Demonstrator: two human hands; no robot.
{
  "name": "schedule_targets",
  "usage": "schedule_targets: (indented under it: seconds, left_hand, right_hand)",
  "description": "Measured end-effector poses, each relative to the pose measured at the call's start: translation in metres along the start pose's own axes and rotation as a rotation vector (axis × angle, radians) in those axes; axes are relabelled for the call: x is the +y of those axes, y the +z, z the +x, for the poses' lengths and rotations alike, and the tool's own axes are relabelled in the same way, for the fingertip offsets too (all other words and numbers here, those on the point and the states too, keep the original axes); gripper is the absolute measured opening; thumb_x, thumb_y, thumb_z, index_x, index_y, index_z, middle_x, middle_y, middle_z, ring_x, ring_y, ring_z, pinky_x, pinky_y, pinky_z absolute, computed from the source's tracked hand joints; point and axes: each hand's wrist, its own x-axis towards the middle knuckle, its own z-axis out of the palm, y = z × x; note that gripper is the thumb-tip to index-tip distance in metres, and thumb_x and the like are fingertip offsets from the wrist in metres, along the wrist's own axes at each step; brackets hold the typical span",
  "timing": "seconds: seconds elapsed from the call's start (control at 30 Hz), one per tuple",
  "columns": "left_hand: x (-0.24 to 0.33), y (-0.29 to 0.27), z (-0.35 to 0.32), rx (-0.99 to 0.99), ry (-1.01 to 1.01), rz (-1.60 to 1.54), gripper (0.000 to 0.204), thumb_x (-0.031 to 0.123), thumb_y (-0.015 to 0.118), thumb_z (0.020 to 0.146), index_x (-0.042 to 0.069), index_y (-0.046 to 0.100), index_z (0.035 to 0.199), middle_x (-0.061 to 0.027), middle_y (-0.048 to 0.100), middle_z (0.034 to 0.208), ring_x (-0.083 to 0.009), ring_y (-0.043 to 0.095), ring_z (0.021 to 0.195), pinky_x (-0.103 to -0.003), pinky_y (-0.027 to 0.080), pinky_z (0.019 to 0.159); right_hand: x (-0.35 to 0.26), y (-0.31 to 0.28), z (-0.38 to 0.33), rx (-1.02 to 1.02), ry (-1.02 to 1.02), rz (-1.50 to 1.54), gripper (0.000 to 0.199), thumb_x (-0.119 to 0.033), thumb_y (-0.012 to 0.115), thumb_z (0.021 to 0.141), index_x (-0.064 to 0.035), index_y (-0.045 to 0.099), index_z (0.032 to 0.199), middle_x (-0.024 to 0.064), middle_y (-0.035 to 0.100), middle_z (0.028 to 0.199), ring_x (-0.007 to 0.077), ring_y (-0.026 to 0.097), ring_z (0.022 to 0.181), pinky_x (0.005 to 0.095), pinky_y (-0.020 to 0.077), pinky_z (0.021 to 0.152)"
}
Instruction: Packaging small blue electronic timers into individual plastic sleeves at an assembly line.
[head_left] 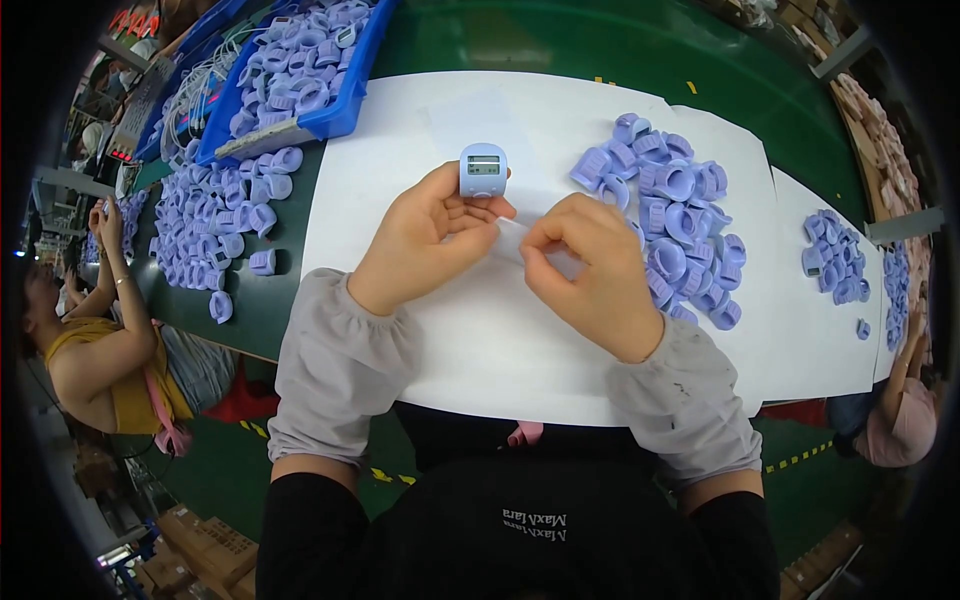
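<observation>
Toward the far edge of the white-covered table [500, 370], our left hand [425, 240] clasps a rounded pale-blue plastic counter [484, 172], probably light, stiff, slick, best held by its sides; our right hand [595, 268] pinches seemingly thin white film [511, 233]

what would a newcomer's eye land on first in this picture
Probably the small lavender-blue ring-shaped device with a grey display, held in the fingers of the left hand above the white sheet, near the picture's middle. Next would come the big pile of similar pieces on the sheet, just beyond the right hand on its right. The blue bin at upper left, heaped with more, also stands out.
</observation>
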Motion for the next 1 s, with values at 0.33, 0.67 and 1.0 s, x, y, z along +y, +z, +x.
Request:
schedule_targets:
  seconds: [0.33,0.67,1.0]
  left_hand:
    - [-0.003,0.007,-0.003,-0.117,0.173,0.359,0.019,0.013,0.062,0.091,0.002,0.062,0.106,-0.0056,0.062,0.083,-0.0116,0.054,0.072,-0.024,0.043,0.065]
    - [-0.006,0.01,-0.003,-0.127,0.229,0.408,0.015,0.015,0.063,0.09,0.003,0.062,0.1,-0.0063,0.058,0.076,-0.0152,0.051,0.064,-0.026,0.041,0.059]
    - [-0.004,0.01,-0.003,-0.131,0.222,0.426,0.016,0.014,0.064,0.09,0.002,0.061,0.1,-0.0069,0.057,0.075,-0.0156,0.05,0.063,-0.027,0.041,0.058]
  right_hand:
    - [0.002,-0.012,0.002,-0.016,0.125,0.495,0.012,0.006,0.066,0.078,-0.0023,0.06,0.085,0.0082,0.054,0.111,0.0165,0.051,0.103,0.0312,0.0399,0.093]
    - [0.005,-0.01,0.0,-0.038,0.157,0.523,0.01,0.006,0.066,0.08,-0.0009,0.061,0.086,0.0089,0.054,0.111,0.0161,0.052,0.102,0.0308,0.0417,0.09]
    - [0.007,-0.009,0.0,-0.034,0.15,0.515,0.011,0.006,0.065,0.079,-0.0009,0.061,0.086,0.0087,0.054,0.109,0.0155,0.051,0.102,0.0301,0.0413,0.09]
